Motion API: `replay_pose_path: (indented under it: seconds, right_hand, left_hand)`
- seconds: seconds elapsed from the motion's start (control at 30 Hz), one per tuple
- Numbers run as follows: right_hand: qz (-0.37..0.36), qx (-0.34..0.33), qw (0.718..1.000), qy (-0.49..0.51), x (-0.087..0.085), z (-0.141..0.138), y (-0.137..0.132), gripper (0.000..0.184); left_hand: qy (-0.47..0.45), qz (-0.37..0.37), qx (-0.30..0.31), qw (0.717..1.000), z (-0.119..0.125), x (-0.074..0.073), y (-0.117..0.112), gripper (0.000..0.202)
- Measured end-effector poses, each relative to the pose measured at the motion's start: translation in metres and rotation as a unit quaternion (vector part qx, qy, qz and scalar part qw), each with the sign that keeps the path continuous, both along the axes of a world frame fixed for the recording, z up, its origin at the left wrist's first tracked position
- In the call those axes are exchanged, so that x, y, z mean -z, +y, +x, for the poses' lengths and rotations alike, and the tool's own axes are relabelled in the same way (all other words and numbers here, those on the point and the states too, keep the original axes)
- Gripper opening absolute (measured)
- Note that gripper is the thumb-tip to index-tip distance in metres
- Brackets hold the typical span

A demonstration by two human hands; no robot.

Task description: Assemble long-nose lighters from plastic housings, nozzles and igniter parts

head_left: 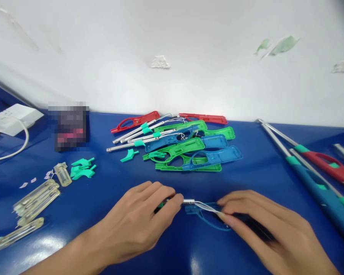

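Note:
My left hand (143, 221) is closed around a metal lighter tube (189, 201). Only the tube's end and a bit of green show past the fingers. Two white wires (206, 207) run from that end to my right hand (269, 225), whose thumb and fingertips pinch them. Below and behind the wires, a blue lighter casing half (192, 209) with a looped grip lies partly under my right hand. A black part (253, 225) shows beneath the right palm; its kind is hidden.
Red, green and blue casing halves (218, 156) and metal tubes lie piled near the white wall. Clear fuel tanks (37, 198) and green triggers (82, 168) sit left. Whole lighters (318, 187) lie right. A white cable (25, 137) and blurred-out dark object (71, 128) are back left.

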State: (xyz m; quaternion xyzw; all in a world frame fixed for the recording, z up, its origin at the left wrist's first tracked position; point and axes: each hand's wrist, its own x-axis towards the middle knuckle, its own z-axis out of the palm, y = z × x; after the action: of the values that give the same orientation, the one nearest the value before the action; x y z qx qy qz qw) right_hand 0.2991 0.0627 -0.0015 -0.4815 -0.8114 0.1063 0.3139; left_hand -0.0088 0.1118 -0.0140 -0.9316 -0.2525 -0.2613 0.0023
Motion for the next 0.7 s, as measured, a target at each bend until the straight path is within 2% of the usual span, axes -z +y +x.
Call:
replay_pose_path:
  seconds: [0.13, 0.3, 0.5, 0.7]
  right_hand:
    - [0.009, 0.003, 1.0, 0.016, -0.0017, -0.003, 0.0016, 0.026]
    - [-0.036, 0.025, 0.999, 0.031, -0.0037, -0.0052, -0.0028, 0.032]
    - [-0.065, 0.013, 0.998, 0.023, -0.0051, -0.0074, -0.002, 0.025]
    - [-0.083, 0.024, 0.996, 0.01, -0.0054, -0.0072, -0.0045, 0.016]
  left_hand:
    - [-0.01, 0.005, -0.002, 1.0, 0.0012, -0.0014, 0.001, 0.022]
    - [-0.02, 0.003, -0.008, 1.0, -0.0003, -0.0031, 0.0001, 0.023]
    - [-0.039, 0.005, -0.001, 0.999, -0.0022, -0.0027, 0.0034, 0.027]
    - [-0.066, -0.013, -0.024, 0.997, -0.0051, -0.0046, 0.0026, 0.03]
